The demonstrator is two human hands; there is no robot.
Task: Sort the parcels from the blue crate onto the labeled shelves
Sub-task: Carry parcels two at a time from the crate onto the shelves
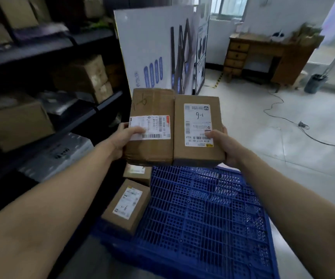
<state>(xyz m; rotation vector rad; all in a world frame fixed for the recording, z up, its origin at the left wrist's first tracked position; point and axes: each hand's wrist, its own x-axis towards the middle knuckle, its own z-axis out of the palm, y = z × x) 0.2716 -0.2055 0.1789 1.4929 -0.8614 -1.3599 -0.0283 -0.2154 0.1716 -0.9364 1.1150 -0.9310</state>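
Dark shelving (pixel 47 47) filled the left side, its levels loaded with blurred cartons. The blue crate (pixel 202 218) lay low in front of the person. A labeled box (pixel 126 206) rested at its left side, and a smaller box (pixel 137 172) sat just beyond, partly hidden. Above the crate's far edge, two brown parcels were held side by side with their edges touching. The left parcel (pixel 152 105) bore handwriting that seemed to read "1-6", and the right parcel (pixel 197 156) had a white label. The left hand (pixel 125 138) gripped the left parcel's near corner, thumb pressed on its label and fingers curled beneath. The right hand (pixel 226 147) gripped the right parcel the same way.
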